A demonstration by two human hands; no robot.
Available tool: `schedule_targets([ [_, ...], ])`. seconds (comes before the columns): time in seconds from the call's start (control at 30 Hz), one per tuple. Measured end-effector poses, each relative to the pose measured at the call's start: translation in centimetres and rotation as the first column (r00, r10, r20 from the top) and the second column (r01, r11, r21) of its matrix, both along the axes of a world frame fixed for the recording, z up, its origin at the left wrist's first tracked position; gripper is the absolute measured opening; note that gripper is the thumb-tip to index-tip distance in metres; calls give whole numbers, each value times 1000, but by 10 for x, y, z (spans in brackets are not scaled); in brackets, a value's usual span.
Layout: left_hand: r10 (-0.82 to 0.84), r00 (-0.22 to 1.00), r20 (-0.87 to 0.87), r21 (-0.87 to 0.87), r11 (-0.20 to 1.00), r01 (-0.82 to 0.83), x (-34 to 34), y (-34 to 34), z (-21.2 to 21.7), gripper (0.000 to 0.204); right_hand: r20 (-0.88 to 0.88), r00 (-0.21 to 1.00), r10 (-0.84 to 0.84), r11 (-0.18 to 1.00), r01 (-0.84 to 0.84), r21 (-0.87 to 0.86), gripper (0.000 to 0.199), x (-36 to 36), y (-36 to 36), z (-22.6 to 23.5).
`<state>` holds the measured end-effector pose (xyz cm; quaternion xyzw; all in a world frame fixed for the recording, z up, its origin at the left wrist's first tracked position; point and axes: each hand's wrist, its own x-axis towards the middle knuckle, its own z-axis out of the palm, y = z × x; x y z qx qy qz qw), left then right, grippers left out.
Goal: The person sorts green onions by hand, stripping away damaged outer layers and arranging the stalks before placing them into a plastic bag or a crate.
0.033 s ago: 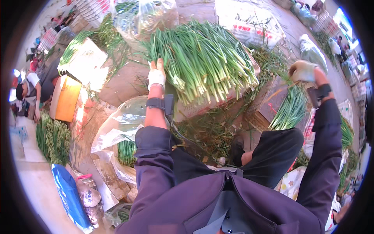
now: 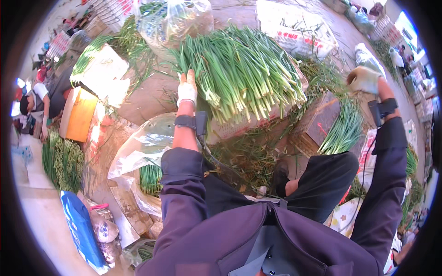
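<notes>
A big heap of long green garlic chives (image 2: pixel 239 73) lies on a crate in front of me, pale cut ends toward me. At its left side is my left hand (image 2: pixel 187 88), in a white glove with bare fingertips. Its fingers are stretched out against the outer leaves. My right hand (image 2: pixel 364 80), also gloved, is raised off to the right, apart from the heap. Its fingers are curled in; whether anything is inside them is hidden. Below that hand, a smaller bunch of chives (image 2: pixel 343 129) leans against a brown box (image 2: pixel 317 123).
Loose trimmings (image 2: pixel 244 156) cover the floor by my foot. On the left are a clear plastic bag (image 2: pixel 138 147), an orange-sided box (image 2: pixel 79 115) and a blue package (image 2: pixel 82 230). A white crate (image 2: pixel 294 27) stands beyond the heap. Another person (image 2: pixel 39 103) bends at far left.
My right hand has moved slightly to the right, and its wrist has turned. My left hand stays at the heap's side.
</notes>
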<state>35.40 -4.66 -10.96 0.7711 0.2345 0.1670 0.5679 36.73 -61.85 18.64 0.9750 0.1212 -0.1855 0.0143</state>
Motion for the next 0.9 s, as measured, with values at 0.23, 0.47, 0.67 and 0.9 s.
schedule_targets([
  [0.23, -4, 997, -73, -176, 984, -9, -23, -8, 7, 96, 386, 912, -138, 966, 38, 255, 35, 5, 70, 87],
  [0.47, 13, 983, 186, 26, 1000, -18, -19, -30, -26, 87, 510, 839, -188, 885, -81, 459, 25, 37, 168, -34],
  [0.67, 76, 994, 83, 185, 979, -91, -17, -67, -11, 103, 348, 938, -6, 908, -141, 394, 29, 20, 220, -170],
  [0.9, 2, 952, 305, -467, 872, 148, 8, -111, -6, 99, 389, 921, 22, 910, -179, 373, 27, 42, 219, -178],
])
